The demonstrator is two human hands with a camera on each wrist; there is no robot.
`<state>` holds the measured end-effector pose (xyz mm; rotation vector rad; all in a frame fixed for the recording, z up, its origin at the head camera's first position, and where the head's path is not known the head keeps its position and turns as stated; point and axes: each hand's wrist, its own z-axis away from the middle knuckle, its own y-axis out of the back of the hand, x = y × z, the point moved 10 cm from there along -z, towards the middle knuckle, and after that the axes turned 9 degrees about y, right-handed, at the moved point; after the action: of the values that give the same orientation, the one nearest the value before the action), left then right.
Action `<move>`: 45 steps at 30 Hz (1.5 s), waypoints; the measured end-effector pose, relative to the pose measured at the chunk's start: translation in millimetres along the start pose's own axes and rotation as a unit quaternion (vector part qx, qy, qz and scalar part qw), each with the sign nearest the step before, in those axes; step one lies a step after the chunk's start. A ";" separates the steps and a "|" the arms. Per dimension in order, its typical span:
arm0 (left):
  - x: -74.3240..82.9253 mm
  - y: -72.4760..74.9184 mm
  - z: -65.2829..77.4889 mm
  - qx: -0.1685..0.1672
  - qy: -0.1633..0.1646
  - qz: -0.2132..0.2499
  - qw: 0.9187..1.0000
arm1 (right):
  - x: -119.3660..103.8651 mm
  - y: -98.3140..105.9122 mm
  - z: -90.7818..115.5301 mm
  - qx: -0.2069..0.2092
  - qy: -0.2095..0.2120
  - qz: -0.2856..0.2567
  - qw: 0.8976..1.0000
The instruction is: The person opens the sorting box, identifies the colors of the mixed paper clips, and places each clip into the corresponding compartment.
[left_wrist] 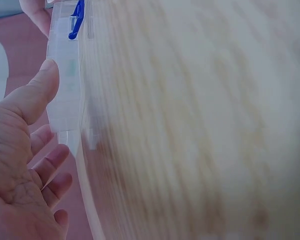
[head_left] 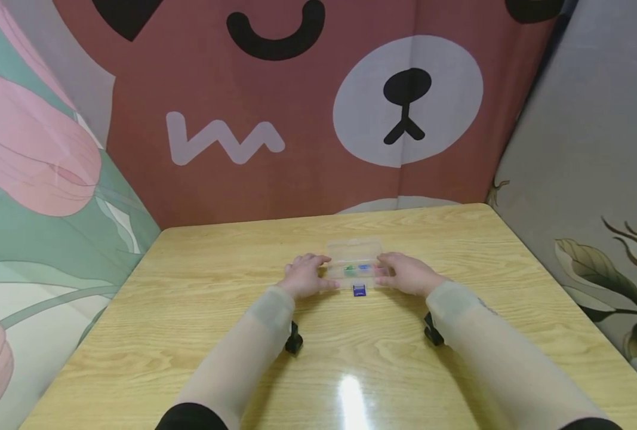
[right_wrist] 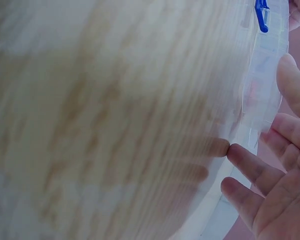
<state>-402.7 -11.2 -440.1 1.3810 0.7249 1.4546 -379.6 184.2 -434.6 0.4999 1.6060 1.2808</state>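
A clear plastic box [head_left: 335, 273] with compartments sits on the table, its see-through lid [head_left: 353, 247] raised at the back. Small green pieces [head_left: 349, 271], blue pieces [head_left: 363, 268] and pink pieces [head_left: 378, 272] show inside. A blue latch [head_left: 359, 291] is at the middle of the front side. My left hand [head_left: 304, 276] holds the box's left end, thumb [left_wrist: 47, 82] at the front and fingers toward the back. My right hand [head_left: 408, 275] holds the right end likewise, its thumb [right_wrist: 292, 80] by the front wall and lower fingertips close to the tabletop.
The wood-grain table [head_left: 211, 275] reaches back to a brown cloth [head_left: 297, 191] with a bear face. Floral cloths hang at the left [head_left: 39, 179] and right [head_left: 592, 209]. A black wrist camera [head_left: 294, 339] is on the left wrist, another [head_left: 433, 331] on the right.
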 end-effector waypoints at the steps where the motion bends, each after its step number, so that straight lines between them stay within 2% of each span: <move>1: -1.0 0.4 0.4 0.000 0.000 -0.001 1.000 | -1.3 -0.2 -0.5 0.000 0.002 0.002 1.000; 7: -9.5 3.0 3.5 -0.002 0.001 0.003 1.000 | -10.5 -1.0 -4.5 0.002 0.015 0.016 1.000; 15: -24.3 5.3 8.0 -0.008 0.010 0.014 1.000 | -20.8 -6.1 -9.2 -0.001 0.017 0.009 1.000; 30: -55.7 17.2 24.5 0.010 0.026 0.012 1.000 | -49.8 -20.1 -22.9 -0.012 0.032 -0.001 0.999; 37: -58.4 18.8 30.6 0.004 0.027 0.019 0.999 | -56.4 -22.9 -22.8 -0.014 0.036 0.011 0.999; 45: -57.5 21.4 32.2 0.008 0.023 0.004 1.000 | -61.6 -25.0 -20.3 -0.018 0.040 0.027 0.999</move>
<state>-383.1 -77.6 -437.5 1.3672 0.7621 1.4944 -364.4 116.5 -431.3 0.4763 1.6420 1.3834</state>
